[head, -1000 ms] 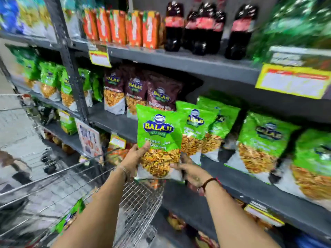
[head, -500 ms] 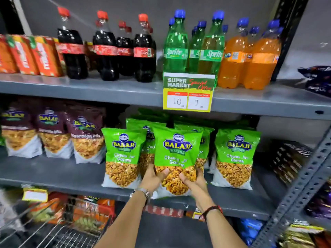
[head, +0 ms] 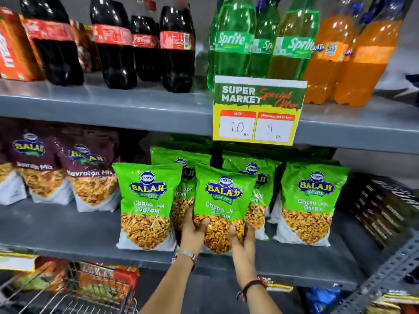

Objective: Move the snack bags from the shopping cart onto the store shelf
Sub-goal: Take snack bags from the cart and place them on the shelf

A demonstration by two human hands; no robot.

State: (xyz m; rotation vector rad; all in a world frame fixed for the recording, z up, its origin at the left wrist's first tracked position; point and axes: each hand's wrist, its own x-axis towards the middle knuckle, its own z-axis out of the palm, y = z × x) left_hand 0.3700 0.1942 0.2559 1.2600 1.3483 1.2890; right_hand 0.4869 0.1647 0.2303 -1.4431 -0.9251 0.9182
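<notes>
A green Balaji snack bag stands tilted at the front of the grey middle shelf. My left hand grips its lower left side and my right hand its lower right. Its bottom edge is hidden behind my hands. Other green bags of the same kind stand around it: one at its left, one at the right, and two behind. The wire shopping cart shows at the bottom left corner.
Maroon Balaji bags fill the shelf's left part. Black boxes lie at the right end. Cola, Sprite and orange soda bottles stand on the upper shelf, with a price card hanging from its edge. A slotted grey upright rises at lower right.
The view has swung from the cart to face the shelf and closed in. Both hands carried the green bag forward between the other green bags and low onto the middle shelf.
</notes>
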